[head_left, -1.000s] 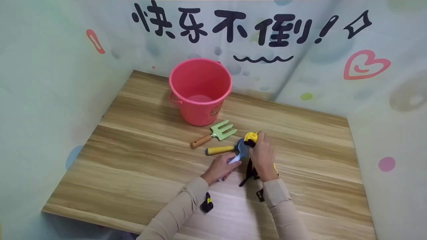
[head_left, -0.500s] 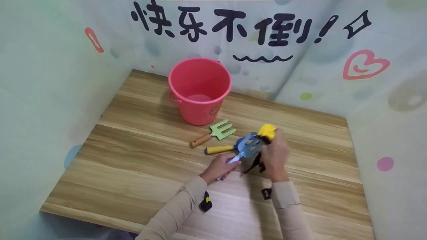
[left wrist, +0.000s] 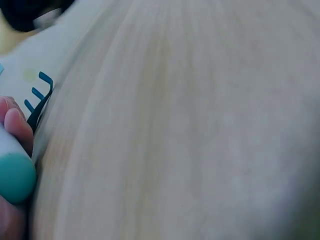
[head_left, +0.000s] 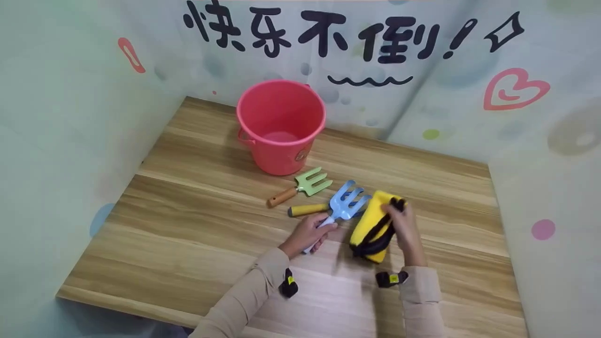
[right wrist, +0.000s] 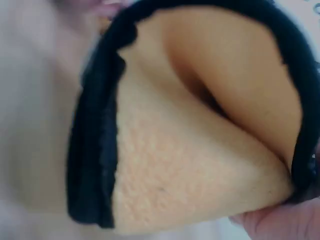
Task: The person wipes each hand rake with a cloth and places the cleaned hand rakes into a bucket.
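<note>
Yellow folded pad of soft-looking material with black trim [head_left: 369, 219]: held in the right hand [head_left: 407, 231], above the desk [head_left: 206, 211], right of its middle. The fingers were curled over its right side; the right wrist view showed the fold gaping.

Light-blue three-tined hand fork [head_left: 343, 207]: gripped by its pale handle in the left hand [head_left: 308, 234], fingers wrapped round it.

Key relation: the fork's long axis ran from the near left toward the desk's far right corner, and its tines pointed at the pad's upper left side. The pad's long axis slanted much the same way, just right of the tines; whether they touched could not be told. The right hand was nearer the pad, on its far side from the fork.

Behind the fork lay a yellow-handled tool [head_left: 308, 210], its head partly hidden. Farther out: green metal fork with brown wooden handle [head_left: 313, 182], then red plastic bucket [head_left: 281, 157], upright near the desk's far edge.
</note>
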`<action>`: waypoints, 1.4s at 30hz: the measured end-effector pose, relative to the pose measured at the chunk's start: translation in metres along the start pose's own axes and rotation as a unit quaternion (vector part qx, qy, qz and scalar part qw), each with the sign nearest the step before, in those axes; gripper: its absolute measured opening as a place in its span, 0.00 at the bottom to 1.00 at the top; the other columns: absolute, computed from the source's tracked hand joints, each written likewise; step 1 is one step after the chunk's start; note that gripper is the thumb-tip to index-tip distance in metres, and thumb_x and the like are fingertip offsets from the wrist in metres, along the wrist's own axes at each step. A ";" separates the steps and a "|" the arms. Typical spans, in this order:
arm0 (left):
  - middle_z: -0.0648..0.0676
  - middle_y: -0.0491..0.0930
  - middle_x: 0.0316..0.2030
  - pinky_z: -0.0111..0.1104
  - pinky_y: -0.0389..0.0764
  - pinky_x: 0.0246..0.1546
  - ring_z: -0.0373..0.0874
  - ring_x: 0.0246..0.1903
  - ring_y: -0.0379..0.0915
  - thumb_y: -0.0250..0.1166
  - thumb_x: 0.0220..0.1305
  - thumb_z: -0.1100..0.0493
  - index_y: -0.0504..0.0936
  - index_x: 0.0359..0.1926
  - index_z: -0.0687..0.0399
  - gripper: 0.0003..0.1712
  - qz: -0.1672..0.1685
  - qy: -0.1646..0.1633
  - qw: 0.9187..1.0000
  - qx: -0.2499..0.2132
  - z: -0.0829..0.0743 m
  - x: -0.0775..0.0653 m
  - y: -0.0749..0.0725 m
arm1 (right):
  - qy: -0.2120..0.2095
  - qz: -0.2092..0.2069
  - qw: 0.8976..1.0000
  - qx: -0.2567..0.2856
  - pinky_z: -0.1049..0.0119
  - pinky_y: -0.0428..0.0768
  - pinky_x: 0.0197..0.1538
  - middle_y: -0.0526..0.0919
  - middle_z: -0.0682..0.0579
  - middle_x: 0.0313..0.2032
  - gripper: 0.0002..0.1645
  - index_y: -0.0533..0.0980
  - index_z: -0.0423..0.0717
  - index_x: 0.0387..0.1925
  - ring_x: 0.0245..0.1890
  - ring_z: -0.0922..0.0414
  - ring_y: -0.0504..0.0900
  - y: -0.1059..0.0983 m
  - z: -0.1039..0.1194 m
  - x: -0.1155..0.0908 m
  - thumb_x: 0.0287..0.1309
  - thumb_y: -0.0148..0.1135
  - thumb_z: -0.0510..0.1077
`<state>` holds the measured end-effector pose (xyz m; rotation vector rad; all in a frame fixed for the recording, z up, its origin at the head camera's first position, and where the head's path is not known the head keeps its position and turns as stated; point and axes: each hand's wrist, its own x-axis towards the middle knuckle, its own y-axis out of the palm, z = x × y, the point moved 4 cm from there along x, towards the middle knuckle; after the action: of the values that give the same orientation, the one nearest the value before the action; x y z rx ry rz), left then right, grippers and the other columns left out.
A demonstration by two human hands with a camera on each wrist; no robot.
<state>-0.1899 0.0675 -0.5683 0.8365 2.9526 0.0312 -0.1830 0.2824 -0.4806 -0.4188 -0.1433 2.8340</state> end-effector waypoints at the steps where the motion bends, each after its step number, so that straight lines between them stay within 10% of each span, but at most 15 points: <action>1: 0.53 0.67 0.13 0.31 0.65 0.04 0.39 0.07 0.60 0.58 0.60 0.45 0.73 0.36 0.60 0.20 0.002 0.001 1.000 -0.006 0.000 0.000 0.000 | 0.014 0.027 1.000 0.003 0.71 0.77 0.32 0.72 0.56 0.24 0.08 0.66 0.40 0.34 0.25 0.63 0.74 0.006 -0.010 0.001 0.54 0.57 0.38; 9: 0.54 0.68 0.12 0.34 0.67 0.04 0.41 0.06 0.61 0.55 0.61 0.41 0.73 0.50 0.44 0.21 0.020 -0.008 1.000 -0.021 -0.001 0.000 0.000 | 0.125 0.185 0.966 0.133 0.64 0.79 0.44 0.80 0.49 0.36 0.19 0.67 0.39 0.48 0.36 0.56 0.80 0.043 -0.070 0.008 0.57 0.57 0.44; 19: 0.52 0.65 0.13 0.30 0.63 0.04 0.40 0.07 0.58 0.54 0.60 0.38 0.71 0.51 0.39 0.21 0.014 -0.028 0.999 0.006 -0.001 -0.003 0.000 | 0.104 0.301 0.906 0.279 0.62 0.78 0.51 0.79 0.50 0.43 0.14 0.62 0.41 0.49 0.44 0.56 0.80 0.046 -0.082 0.004 0.63 0.36 0.33; 25: 0.53 0.66 0.14 0.31 0.60 0.03 0.40 0.07 0.56 0.54 0.62 0.43 0.65 0.62 0.38 0.27 0.019 -0.027 0.999 -0.013 -0.002 -0.002 0.001 | 0.070 0.269 0.884 0.375 0.62 0.80 0.47 0.81 0.48 0.39 0.16 0.70 0.40 0.42 0.41 0.54 0.81 0.042 -0.083 0.006 0.62 0.34 0.30; 30: 0.52 0.66 0.14 0.29 0.60 0.03 0.39 0.07 0.57 0.55 0.61 0.42 0.74 0.50 0.40 0.18 0.022 -0.020 0.999 0.013 -0.004 -0.002 0.001 | 0.045 0.227 0.870 0.436 0.64 0.79 0.48 0.80 0.48 0.40 0.15 0.70 0.40 0.43 0.42 0.55 0.80 0.039 -0.088 0.010 0.61 0.39 0.29; 36: 0.64 0.65 0.16 0.29 0.59 0.03 0.42 0.07 0.56 0.55 0.64 0.50 0.72 0.39 0.65 0.18 0.036 -0.012 0.999 0.012 -0.022 -0.009 0.004 | 0.030 0.196 0.833 0.517 0.64 0.77 0.49 0.79 0.47 0.41 0.15 0.70 0.39 0.44 0.43 0.54 0.78 0.032 -0.088 0.012 0.59 0.40 0.28; 42: 0.63 0.66 0.17 0.28 0.58 0.05 0.43 0.08 0.55 0.55 0.64 0.52 0.70 0.36 0.68 0.19 0.041 -0.017 0.998 0.038 -0.027 -0.009 0.006 | -0.005 0.182 0.757 0.628 0.63 0.73 0.56 0.78 0.45 0.45 0.18 0.69 0.36 0.47 0.48 0.53 0.76 0.020 -0.088 0.010 0.60 0.36 0.29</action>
<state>-0.1807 0.0677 -0.5407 0.9576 2.9025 -0.0904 -0.1715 0.2711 -0.5695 -0.0869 1.8758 2.4809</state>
